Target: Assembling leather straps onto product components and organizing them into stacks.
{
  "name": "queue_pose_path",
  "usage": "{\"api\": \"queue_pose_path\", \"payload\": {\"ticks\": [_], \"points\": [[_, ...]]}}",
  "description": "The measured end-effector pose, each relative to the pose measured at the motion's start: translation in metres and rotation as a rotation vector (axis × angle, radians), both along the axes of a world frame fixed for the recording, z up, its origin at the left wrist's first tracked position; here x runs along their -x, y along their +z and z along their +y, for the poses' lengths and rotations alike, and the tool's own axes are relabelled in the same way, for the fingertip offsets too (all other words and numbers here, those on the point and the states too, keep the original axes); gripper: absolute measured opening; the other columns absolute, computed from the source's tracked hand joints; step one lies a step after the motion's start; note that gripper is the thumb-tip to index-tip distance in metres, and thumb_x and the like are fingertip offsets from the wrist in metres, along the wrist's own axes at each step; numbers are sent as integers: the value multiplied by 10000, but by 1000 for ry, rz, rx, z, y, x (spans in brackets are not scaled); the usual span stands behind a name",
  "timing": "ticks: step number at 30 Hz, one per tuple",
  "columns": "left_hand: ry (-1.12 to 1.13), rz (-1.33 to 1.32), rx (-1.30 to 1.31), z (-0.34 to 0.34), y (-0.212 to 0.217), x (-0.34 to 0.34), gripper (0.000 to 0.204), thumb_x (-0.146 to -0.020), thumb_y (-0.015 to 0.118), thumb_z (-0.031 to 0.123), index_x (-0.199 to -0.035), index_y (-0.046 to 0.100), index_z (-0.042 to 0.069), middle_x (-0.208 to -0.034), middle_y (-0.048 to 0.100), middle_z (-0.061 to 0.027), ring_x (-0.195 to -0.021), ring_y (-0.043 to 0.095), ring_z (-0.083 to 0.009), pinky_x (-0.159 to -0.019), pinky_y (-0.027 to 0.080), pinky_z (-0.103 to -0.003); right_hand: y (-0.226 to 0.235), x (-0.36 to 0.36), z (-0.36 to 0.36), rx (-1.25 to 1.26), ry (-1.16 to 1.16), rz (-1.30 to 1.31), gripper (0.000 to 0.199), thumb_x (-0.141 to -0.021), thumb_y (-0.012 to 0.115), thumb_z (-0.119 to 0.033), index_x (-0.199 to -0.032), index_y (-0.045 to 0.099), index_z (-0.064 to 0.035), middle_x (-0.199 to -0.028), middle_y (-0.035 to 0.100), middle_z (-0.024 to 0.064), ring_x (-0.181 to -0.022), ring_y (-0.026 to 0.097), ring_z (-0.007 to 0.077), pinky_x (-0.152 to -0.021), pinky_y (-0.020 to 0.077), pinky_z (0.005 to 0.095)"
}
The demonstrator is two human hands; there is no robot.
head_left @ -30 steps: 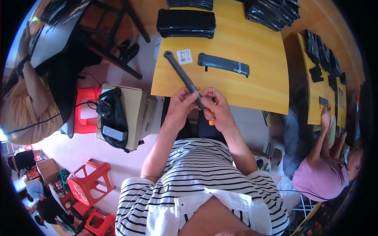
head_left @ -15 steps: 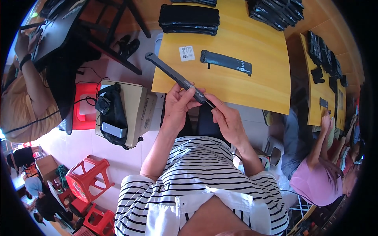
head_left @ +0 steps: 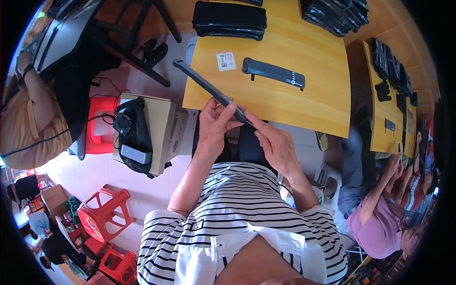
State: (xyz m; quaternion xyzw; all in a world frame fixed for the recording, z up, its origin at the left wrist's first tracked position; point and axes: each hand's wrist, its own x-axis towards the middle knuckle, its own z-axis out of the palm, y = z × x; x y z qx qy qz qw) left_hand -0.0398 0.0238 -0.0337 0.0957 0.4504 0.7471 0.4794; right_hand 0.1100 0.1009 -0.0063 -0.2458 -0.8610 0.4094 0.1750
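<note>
A long, narrow dark-grey piece (head_left: 203, 84) with a rounded far end slants up to the left over the table's near edge. My left hand (head_left: 214, 128) is closed round its lower part, thumb on top. At its near end, my right hand (head_left: 278, 147) pinches a thin dark object (head_left: 251, 124), whose kind I cannot make out. Past my hands, a flat dark-grey piece (head_left: 273, 72) with small light marks and short black tabs lies on the yellow table (head_left: 313, 107). To its left is a white printed label (head_left: 226, 61).
Black folded pieces (head_left: 230, 19) are stacked at the table's back, with another pile (head_left: 335, 16) at the back right. On my left stands a cardboard box (head_left: 164, 128) bearing a black bag. Red stools (head_left: 107, 209) stand behind it. Co-workers sit on both sides.
My hands keep their hold on the dark piece, which has tilted slightly and now shows more edge-on. At the right, a co-worker's hands and arms have shifted.
</note>
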Motion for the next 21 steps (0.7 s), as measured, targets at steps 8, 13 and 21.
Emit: {"api": "queue_pose_path", "payload": {"ticks": [8, 13, 21], "points": [[3, 12, -2, 1, -2, 0, 255, -894, 576, 136, -1087, 467, 10, -899, 646, -126, -781, 656, -157, -670, 561, -257, -4, -3, 4, 104, 10, 2, 465, -854, 529, 2, -1288, 514, -164, -683, 571, 129, -525, 503, 196, -546, 451, 292], [-3, 7, 1, 0, -4, -1, 266, -882, 595, 135, -1081, 468, 13, -894, 643, -122, -787, 656, -163, -671, 562, -262, -4, -4, 4, 150, 31, 26, 466, -852, 528, 1, -1291, 508, -154, -659, 553, 132, -519, 514, 192, -541, 451, 288], [15, 43, 33, 1, -2, -6, 278, -865, 612, 107, -1079, 461, 13, -920, 623, -106, -839, 640, -161, -701, 562, -280, -3, -2, 1, 46, 8, -9, 466, -852, 530, -5, -1288, 511, -171, -670, 559, 147, -527, 534, 235, -543, 457, 312]]}}
